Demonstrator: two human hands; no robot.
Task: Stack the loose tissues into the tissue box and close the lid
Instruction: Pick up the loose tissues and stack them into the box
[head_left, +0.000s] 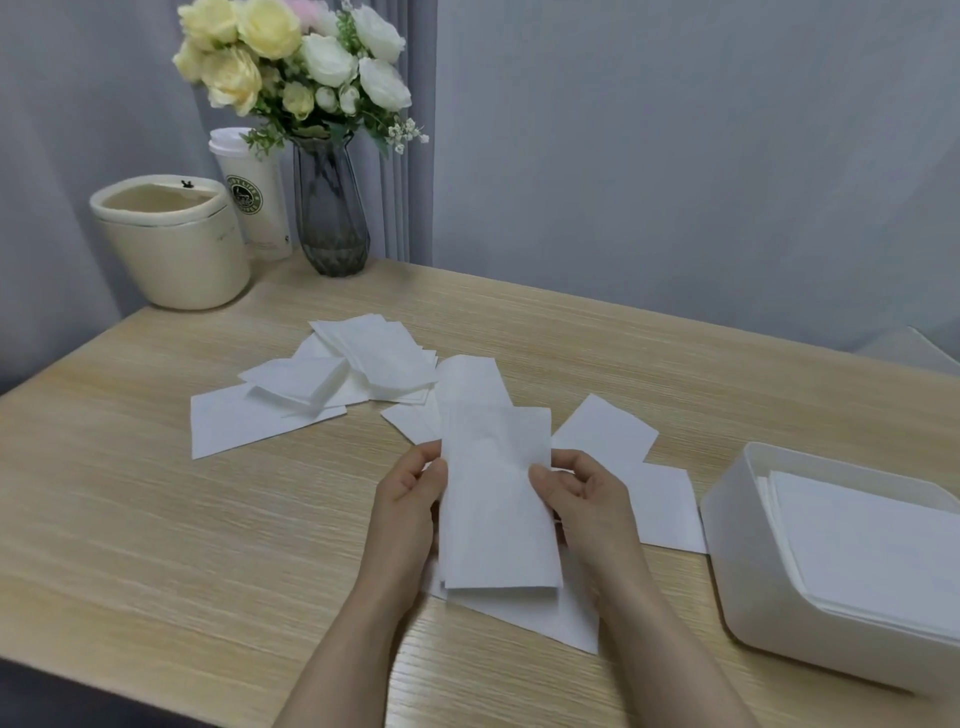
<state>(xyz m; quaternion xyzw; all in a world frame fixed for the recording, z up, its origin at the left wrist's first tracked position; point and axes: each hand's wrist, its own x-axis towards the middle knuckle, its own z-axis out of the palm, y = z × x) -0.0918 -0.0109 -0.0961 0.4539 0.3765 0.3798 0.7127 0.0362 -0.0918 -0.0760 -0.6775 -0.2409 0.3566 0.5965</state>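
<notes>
Both hands, the left hand (410, 499) and the right hand (576, 493), pinch the side edges of a small folded stack of thin white paper tissues (496, 499) just above the pale wood-grain table (156, 519), with the open white plastic tissue box (737, 561) at the right, already partly filled. The sheets are limp and loosely aligned, so a light pinch could let them slide or fan apart on the way across. Many loose white tissues (363, 358) lie scattered beyond, and no lid is clearly visible.
</notes>
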